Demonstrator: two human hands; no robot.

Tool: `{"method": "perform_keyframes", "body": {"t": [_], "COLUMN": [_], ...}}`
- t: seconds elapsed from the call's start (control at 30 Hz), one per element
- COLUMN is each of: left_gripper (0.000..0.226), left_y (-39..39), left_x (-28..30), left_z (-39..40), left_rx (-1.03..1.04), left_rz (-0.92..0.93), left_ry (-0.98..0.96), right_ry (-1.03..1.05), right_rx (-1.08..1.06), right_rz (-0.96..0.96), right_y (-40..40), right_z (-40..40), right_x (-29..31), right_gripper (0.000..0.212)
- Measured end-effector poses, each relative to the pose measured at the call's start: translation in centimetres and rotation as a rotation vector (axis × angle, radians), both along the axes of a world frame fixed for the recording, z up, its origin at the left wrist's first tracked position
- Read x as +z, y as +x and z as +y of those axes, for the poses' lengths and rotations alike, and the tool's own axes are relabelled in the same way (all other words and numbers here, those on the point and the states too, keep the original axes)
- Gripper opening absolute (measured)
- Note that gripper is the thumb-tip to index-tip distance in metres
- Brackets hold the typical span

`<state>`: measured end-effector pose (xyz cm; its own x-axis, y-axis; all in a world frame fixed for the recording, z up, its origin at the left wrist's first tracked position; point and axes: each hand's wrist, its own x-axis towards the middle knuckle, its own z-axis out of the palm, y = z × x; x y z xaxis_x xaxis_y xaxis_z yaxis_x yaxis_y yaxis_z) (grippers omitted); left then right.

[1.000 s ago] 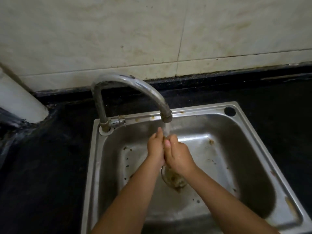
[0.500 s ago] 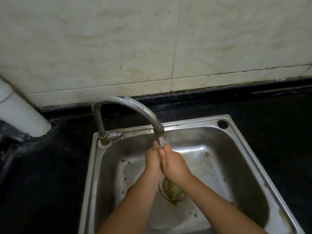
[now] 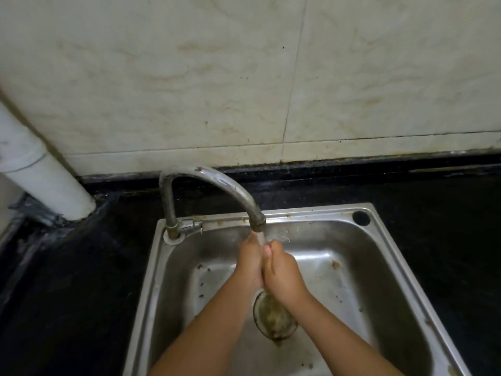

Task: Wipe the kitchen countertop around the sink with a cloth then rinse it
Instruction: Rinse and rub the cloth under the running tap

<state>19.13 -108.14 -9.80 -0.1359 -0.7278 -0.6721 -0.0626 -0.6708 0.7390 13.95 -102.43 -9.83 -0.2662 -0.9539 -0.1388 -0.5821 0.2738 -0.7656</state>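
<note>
Left hand: the left hand (image 3: 250, 260) is reaching into the sink under the faucet spout, fingers held straight and pressing flat against the right hand, grasping nothing that shows.
Right hand: the right hand (image 3: 283, 275) is lying palm to palm against the left, fingers fairly straight, its fingertips touching the falling water; nothing is showing between the palms.
Water: a thin stream (image 3: 262, 238) is running from the spout onto the fingertips of both hands.
Faucet: the curved metal faucet (image 3: 214, 180) is standing at the sink's back left corner and arching right over the basin.
Sink: the steel sink (image 3: 390, 256) is sitting in the dark bench (image 3: 67, 294), with brown specks lying on its floor.
Drain: the round strainer (image 3: 273, 318), holding brownish residue, is lying just below the wrists.
Cloth: no cloth is in view, so I cannot tell where it is.
Pipe: a white pipe (image 3: 40, 175) is meeting the bench at the left, beside the tiled wall (image 3: 189, 77).
</note>
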Motion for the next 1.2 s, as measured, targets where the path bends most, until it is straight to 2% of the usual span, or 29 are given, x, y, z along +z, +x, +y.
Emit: {"method": "perform_keyframes", "body": {"t": [0.1, 0.23, 0.27, 0.33, 0.4, 0.43, 0.5, 0.57, 0.63, 0.7, 0.77, 0.83, 0.93, 1.07, 1.2], "left_gripper": [0.032, 0.04, 0.046, 0.051, 0.04, 0.034, 0.025, 0.011, 0.016, 0.017, 0.031, 0.035, 0.026, 0.023, 0.035], "left_y": [-0.8, -0.5, -0.4, 0.0, 0.4, 0.6, 0.9, 1.2, 1.6, 1.8, 1.6, 1.2, 0.5, -0.2, 0.5], "left_x": [0.1, -0.3, -0.2, -0.1, 0.4, 0.2, 0.5, 0.0, -0.4, -0.8, -1.1, -1.1, -0.9, -1.2, -1.6], "left_z": [0.8, 1.5, 1.4, 0.9, 0.8, 0.8, 1.0, 1.3, 1.9, 2.8, 3.2, 3.2, 2.8, 2.9, 2.9], "left_rx": [-0.048, 0.044, 0.048, 0.047, 0.05, 0.046, 0.046, 0.112, 0.208, 0.215, 0.214, 0.269, 0.291, 0.175, 0.141], "left_rz": [0.006, 0.019, 0.0, -0.016, 0.012, 0.02, 0.043, 0.084, 0.155, 0.208, 0.247, 0.298, 0.262, 0.119, 0.081], "left_ry": [-0.071, -0.056, -0.042, -0.016, 0.015, 0.03, 0.029, 0.017, 0.028, 0.04, 0.09, 0.098, 0.038, -0.033, -0.014], "right_ry": [0.088, 0.135, 0.119, 0.125, 0.191, 0.239, 0.251, 0.151, 0.043, -0.034, -0.054, -0.022, 0.038, 0.049, -0.07], "right_rx": [-0.127, -0.248, -0.275, -0.326, -0.283, -0.228, -0.179, -0.255, -0.272, -0.212, -0.139, -0.118, -0.242, -0.326, -0.225], "right_rz": [0.016, -0.081, -0.144, -0.419, -0.733, -0.787, -0.764, -0.757, -0.76, -0.736, -0.702, -0.724, -0.718, -0.674, -0.433], "right_y": [-1.7, -2.2, -2.2, -2.5, -3.3, -3.8, -4.3, -4.7, -4.8, -4.5, -4.2, -4.0, -3.8, -2.8, -1.3], "right_z": [-1.3, -1.3, -1.1, -0.5, -0.1, 0.0, 0.0, -0.4, -0.7, -0.7, -0.5, -0.3, 0.2, 1.4, 2.7], "right_x": [-1.3, -1.7, -1.5, -1.1, -0.7, -0.7, -0.6, -0.4, 0.1, 0.7, 1.0, 1.1, 0.3, -1.0, -0.6], "right_gripper": [0.022, 0.027, 0.028, 0.03, 0.026, 0.021, 0.016, 0.022, 0.025, 0.024, 0.023, 0.024, 0.02, 0.025, 0.027]}}
